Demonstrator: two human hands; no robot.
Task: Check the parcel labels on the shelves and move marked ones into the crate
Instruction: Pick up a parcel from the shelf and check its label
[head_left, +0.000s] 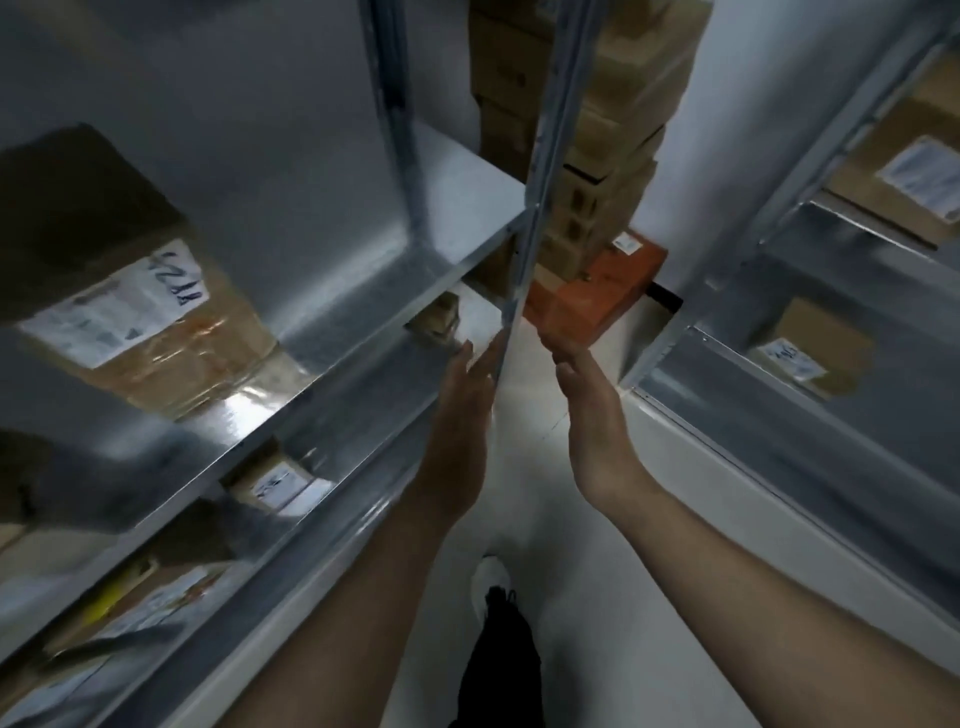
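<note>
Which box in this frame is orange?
The box at the aisle's far end, by the foot of the tall stack; every other box is brown cardboard.

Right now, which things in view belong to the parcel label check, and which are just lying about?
For the job: taped parcel with handwritten label, left shelf; small labelled parcel below it; upper right parcel; lower right parcel; left hand, right hand, both empty.
Lying about: stack of cardboard boxes at the aisle end; orange box beside it, perhaps the crate, unclear.
</note>
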